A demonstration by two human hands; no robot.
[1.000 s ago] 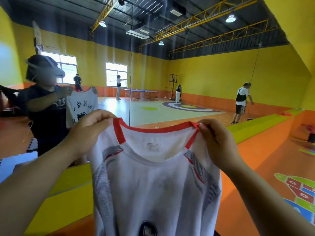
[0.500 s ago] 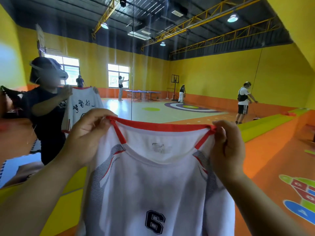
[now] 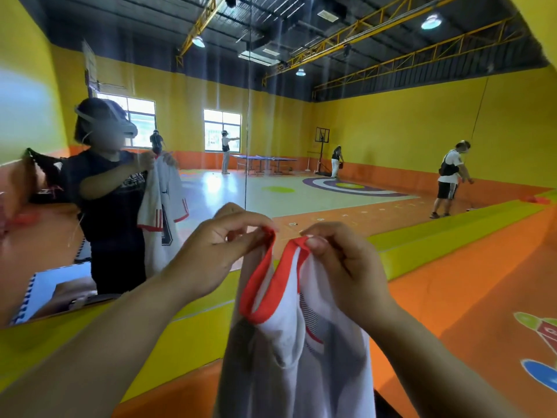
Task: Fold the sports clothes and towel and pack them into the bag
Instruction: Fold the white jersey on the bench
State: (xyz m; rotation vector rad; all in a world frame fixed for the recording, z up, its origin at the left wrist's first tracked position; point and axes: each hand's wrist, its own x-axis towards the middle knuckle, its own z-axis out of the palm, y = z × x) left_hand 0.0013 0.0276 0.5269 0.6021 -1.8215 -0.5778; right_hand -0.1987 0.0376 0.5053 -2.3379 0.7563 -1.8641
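Ideally, the left hand [image 3: 217, 251] and right hand [image 3: 340, 267], each pinching a shoulder of the jersey [image 3: 301, 342] hanging below them, should match edges squarely.

The bare left forearm [image 3: 105, 342] and right forearm [image 3: 437, 357] rise forward from the lower corners. The left grip [image 3: 217, 251] pinches one end of the red collar band on the white fabric sports jersey [image 3: 289, 351] with thumb and curled fingers. The right grip [image 3: 340, 267] pinches the band's other end, just beside the left, apart from it.
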